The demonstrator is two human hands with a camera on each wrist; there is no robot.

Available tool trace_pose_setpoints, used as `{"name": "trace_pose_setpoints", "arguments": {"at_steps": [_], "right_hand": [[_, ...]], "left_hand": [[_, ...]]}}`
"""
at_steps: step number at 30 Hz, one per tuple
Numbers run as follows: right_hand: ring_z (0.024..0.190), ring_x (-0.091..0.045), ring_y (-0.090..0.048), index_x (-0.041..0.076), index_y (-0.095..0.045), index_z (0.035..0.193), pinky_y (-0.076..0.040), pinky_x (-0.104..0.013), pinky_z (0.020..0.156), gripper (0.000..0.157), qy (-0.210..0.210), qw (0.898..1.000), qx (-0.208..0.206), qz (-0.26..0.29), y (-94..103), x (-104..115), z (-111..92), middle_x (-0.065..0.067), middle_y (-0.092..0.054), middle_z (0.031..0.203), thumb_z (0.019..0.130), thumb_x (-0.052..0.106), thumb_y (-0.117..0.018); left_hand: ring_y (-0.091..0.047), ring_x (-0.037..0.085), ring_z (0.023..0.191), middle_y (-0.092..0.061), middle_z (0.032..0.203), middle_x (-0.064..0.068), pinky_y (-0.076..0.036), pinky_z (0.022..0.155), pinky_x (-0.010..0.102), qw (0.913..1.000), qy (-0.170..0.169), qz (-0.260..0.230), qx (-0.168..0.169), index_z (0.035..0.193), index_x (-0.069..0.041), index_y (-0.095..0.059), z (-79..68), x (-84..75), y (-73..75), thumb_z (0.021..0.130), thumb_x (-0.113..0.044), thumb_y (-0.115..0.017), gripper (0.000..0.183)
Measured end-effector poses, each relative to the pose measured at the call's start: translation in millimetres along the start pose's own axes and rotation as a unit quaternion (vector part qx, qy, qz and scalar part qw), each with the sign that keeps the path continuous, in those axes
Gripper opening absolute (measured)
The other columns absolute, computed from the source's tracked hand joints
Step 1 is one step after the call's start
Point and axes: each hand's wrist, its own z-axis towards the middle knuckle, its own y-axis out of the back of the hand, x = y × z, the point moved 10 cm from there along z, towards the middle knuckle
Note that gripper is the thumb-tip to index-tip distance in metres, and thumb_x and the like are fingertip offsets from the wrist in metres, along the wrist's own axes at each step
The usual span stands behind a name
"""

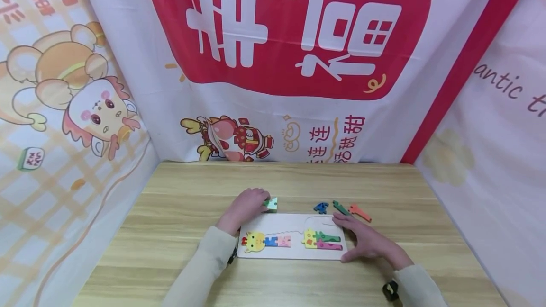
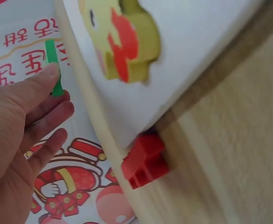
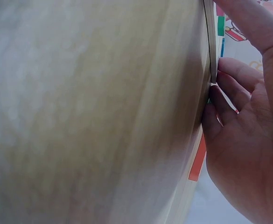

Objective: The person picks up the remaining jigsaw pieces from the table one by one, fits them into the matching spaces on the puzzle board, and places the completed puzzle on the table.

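Note:
A white puzzle board [image 1: 298, 253] lies on the table, holding a yellow giraffe head [image 1: 255, 242], a blue piece [image 1: 270, 241], a pink piece [image 1: 284, 241], and, further right, yellow, green and purple body pieces [image 1: 329, 245]. Beyond its far left corner my left hand [image 1: 249, 206] pinches a green puzzle piece [image 2: 53, 60] between thumb and fingers. My right hand [image 1: 367, 240] rests at the board's right end, fingers touching the far corner and thumb by the near one. Those fingers look nearly straight in the right wrist view.
Behind the board's right end lie loose blue [image 1: 321, 208], dark green [image 1: 340, 207] and orange [image 1: 360, 212] pieces. A red piece [image 2: 145, 161] sits beside the board's left end. Printed cloth walls [image 1: 273, 108] enclose the wooden table [image 1: 281, 283].

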Motion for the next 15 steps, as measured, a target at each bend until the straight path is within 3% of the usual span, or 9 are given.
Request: {"name": "trace_pose_setpoints", "arguments": {"at_steps": [8,15], "right_hand": [[0.145,-0.035,-0.016,0.025,-0.034,0.149,-0.021,-0.064,0.110,0.104,0.001,1.000,0.002,0.003,0.9,4.0,0.4,0.002,-0.021,0.159,0.062,0.055,-0.082],[0.145,-0.035,-0.016,0.024,-0.035,0.149,-0.022,-0.063,0.110,0.104,-0.002,1.000,0.002,-0.001,1.3,2.9,0.0,0.002,-0.022,0.159,0.062,0.056,-0.082]], "left_hand": [[-0.059,0.017,0.109,-0.066,0.115,-0.001,-0.049,0.096,0.036,0.9991,-0.026,0.004,-0.032,0.119,-0.017,-0.064,-17.9,-10.2,15.1,0.087,-0.028,-0.071,0.035],[-0.061,0.019,0.108,-0.067,0.115,0.002,-0.049,0.097,0.038,0.9878,-0.112,0.069,-0.083,0.118,-0.016,-0.064,-36.2,-31.8,34.5,0.087,-0.034,-0.070,0.037]]}}
